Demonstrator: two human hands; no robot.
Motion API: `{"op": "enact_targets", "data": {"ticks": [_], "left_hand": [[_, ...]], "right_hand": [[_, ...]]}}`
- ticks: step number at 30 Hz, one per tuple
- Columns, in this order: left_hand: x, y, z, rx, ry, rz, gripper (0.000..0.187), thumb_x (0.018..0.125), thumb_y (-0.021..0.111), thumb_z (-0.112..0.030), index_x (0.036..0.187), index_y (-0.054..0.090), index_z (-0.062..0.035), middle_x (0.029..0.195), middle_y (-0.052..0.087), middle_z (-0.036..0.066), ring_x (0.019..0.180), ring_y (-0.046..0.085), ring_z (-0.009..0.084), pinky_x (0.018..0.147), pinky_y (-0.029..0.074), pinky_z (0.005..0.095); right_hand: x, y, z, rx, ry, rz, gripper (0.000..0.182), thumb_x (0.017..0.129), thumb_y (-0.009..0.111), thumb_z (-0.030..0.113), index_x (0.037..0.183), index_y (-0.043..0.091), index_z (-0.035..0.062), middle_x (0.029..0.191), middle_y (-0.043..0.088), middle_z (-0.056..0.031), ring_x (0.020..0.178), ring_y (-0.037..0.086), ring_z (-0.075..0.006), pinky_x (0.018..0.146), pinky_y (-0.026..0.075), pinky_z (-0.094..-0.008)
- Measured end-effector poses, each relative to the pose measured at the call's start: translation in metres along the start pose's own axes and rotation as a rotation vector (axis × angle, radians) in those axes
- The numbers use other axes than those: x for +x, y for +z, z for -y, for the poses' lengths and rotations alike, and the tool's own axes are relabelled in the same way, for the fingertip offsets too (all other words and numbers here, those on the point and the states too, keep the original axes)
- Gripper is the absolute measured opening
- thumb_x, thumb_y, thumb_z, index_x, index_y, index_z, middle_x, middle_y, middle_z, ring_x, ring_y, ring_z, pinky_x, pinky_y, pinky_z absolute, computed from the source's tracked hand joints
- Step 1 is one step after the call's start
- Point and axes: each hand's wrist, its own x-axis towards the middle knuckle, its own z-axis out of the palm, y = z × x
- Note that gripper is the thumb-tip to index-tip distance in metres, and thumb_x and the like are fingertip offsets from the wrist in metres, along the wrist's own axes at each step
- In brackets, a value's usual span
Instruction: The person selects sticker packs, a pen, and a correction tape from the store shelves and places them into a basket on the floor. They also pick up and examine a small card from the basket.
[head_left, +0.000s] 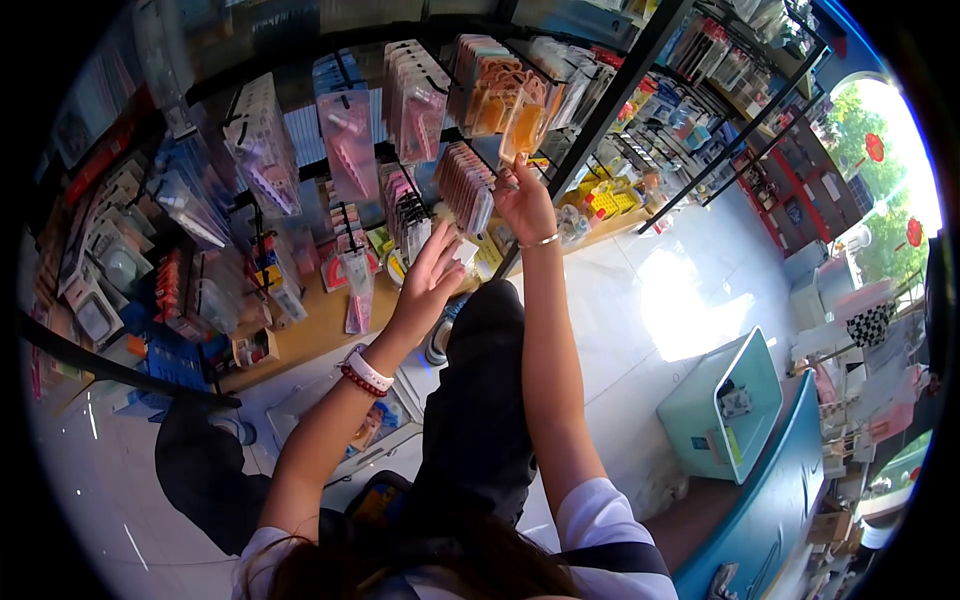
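My right hand (525, 208) is raised to the rack, its fingertips pinching the lower end of a clear pack with an orange item inside (525, 125). Similar orange packs (490, 98) hang on a hook just left of it. Lower down, my left hand (430, 278) is held out with its fingers stretched and apart. A small white tag (465, 251) shows right by those fingertips. Between and behind the two hands hangs a row of slim pink packs (463, 185), and more pink packs (416, 105) hang above.
Hooks of packaged goods fill the rack, with a wooden base shelf (300, 350) below. An open bin (375, 425) stands on the floor by my legs. To the right are a mint-green tub (690, 420) and a teal surface (750, 500). A dark post (600, 110) rises beside my right hand.
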Motion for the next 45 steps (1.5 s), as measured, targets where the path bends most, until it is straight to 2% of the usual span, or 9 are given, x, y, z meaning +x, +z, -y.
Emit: {"op": "enact_targets", "data": {"ticks": [9,27,30,35,36,37,40,43,45], "left_hand": [[-0.137,-0.081,0.065,0.209,-0.242,-0.183,0.058,0.083,0.043,0.003,0.135,0.021,-0.0083,0.138,0.024,0.014,0.127,0.026,0.0261,0.098,0.03,0.0323],[-0.218,-0.152,0.083,0.377,-0.427,-0.428,0.037,0.084,0.048,-0.008,0.12,0.042,-0.004,0.121,0.047,0.006,0.11,0.046,0.016,0.088,0.039,0.0279],[-0.247,-0.184,0.128,0.413,-0.4,-0.571,0.028,0.082,0.053,-0.01,0.109,0.051,-0.0016,0.102,0.056,0.006,0.082,0.054,0.0103,0.071,0.044,0.0221],[-0.298,-0.22,0.171,0.756,-0.506,-0.645,0.028,0.075,0.058,-0.016,0.096,0.057,0.0021,0.09,0.062,0.015,0.083,0.06,0.0199,0.075,0.045,0.0293],[-0.311,-0.238,0.193,0.768,-0.65,-0.589,0.034,0.074,0.063,-0.022,0.096,0.058,0.0025,0.093,0.062,0.014,0.087,0.059,0.02,0.076,0.045,0.0285],[-0.289,-0.179,0.116,0.656,-0.493,-0.619,0.043,0.071,0.066,-0.035,0.092,0.059,0.0028,0.09,0.062,0.017,0.085,0.06,0.0239,0.075,0.046,0.0307],[-0.335,-0.226,0.17,1.094,-0.895,-0.42,0.034,0.073,0.055,-0.027,0.089,0.058,0.0027,0.091,0.059,0.024,0.086,0.058,0.0338,0.075,0.045,0.038],[-0.37,-0.246,0.206,1.157,-0.855,-0.339,0.026,0.071,0.05,-0.018,0.081,0.057,0.0045,0.082,0.058,0.027,0.079,0.057,0.0398,0.073,0.045,0.0441],[-0.399,-0.263,0.242,1.224,-0.832,-0.176,0.027,0.071,0.051,-0.02,0.081,0.057,0.0042,0.081,0.059,0.025,0.077,0.058,0.0394,0.072,0.046,0.0444]], "right_hand": [[-0.008,-0.001,-0.001,-0.069,-0.048,-0.049,0.011,0.089,0.047,0.014,0.095,0.051,0.0061,0.077,0.056,-0.003,0.065,0.052,-0.0091,0.055,0.043,-0.0213],[0.059,-0.045,-0.025,0.185,-0.191,-0.456,0.008,0.083,0.056,0.008,0.086,0.053,0.001,0.075,0.056,-0.0064,0.069,0.054,-0.0142,0.067,0.051,-0.0272],[0.051,-0.05,-0.039,0.069,-0.238,-0.618,0.009,0.085,0.051,0.011,0.085,0.05,0.0022,0.063,0.048,-0.005,0.054,0.049,-0.015,0.05,0.046,-0.0268],[-0.006,-0.012,-0.088,-0.287,-0.162,-0.621,0.019,0.083,0.047,0.021,0.067,0.046,0.0095,0.058,0.042,0.0002,0.05,0.04,-0.0136,0.044,0.036,-0.027],[-0.027,0.012,-0.104,-0.383,-0.131,-0.496,0.015,0.077,0.046,0.011,0.064,0.039,0.0101,0.055,0.035,0.0005,0.046,0.034,-0.0122,0.044,0.029,-0.0277],[-0.032,-0.001,-0.118,-0.386,-0.058,-0.398,0.016,0.078,0.047,0.013,0.064,0.041,0.0099,0.053,0.037,0.0004,0.048,0.038,-0.0118,0.045,0.034,-0.0281],[-0.099,0.038,-0.207,-0.932,-0.113,-0.297,0.021,0.082,0.051,0.018,0.064,0.047,0.0066,0.05,0.045,-0.0019,0.043,0.041,-0.01,0.041,0.034,-0.0236],[-0.135,0.014,-0.276,-1.448,0.396,0.36,0.02,0.087,0.048,0.018,0.081,0.057,0.0009,0.06,0.058,-0.0051,0.052,0.056,-0.0112,0.046,0.043,-0.0215],[-0.155,-0.016,-0.322,-1.792,0.86,0.827,0.023,0.084,0.05,0.025,0.094,0.057,0.0064,0.071,0.064,-0.0104,0.067,0.063,-0.0192,0.065,0.049,-0.0313]]}}
